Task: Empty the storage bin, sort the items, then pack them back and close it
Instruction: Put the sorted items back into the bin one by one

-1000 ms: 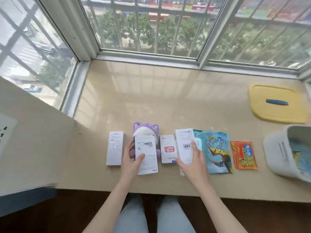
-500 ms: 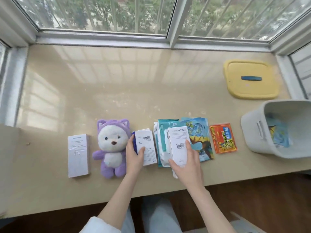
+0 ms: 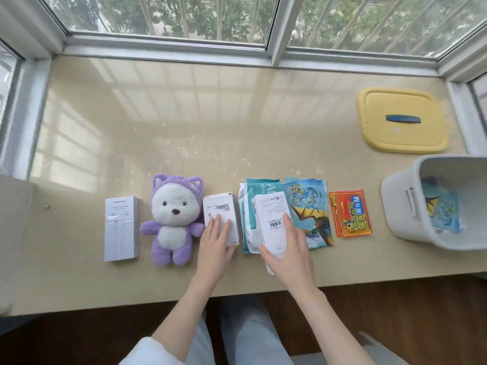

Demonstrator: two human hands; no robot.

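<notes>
Items lie in a row on the beige sill. From the left: a white box (image 3: 121, 229), a purple plush bear (image 3: 172, 219), a smaller white box (image 3: 220, 206) under my left hand (image 3: 216, 239), a teal wipes pack (image 3: 249, 206), blue printed packets (image 3: 309, 204) and red-orange sachets (image 3: 350, 213). My right hand (image 3: 287, 246) grips a tall white box (image 3: 271, 214) that lies over the wipes pack. The grey storage bin (image 3: 403, 204) stands at the right with a blue packet (image 3: 442, 212) inside. Its yellow lid (image 3: 403, 119) lies behind it.
Window frames (image 3: 168, 47) border the sill at the back and both sides. The sill's front edge (image 3: 131, 302) runs just above my knees. A beige panel (image 3: 13, 233) overlaps the sill at the left.
The view swung right and down. The left box was slid off the plush bear to its right. The right box was carried onto the wipes pack, where it lies now.
</notes>
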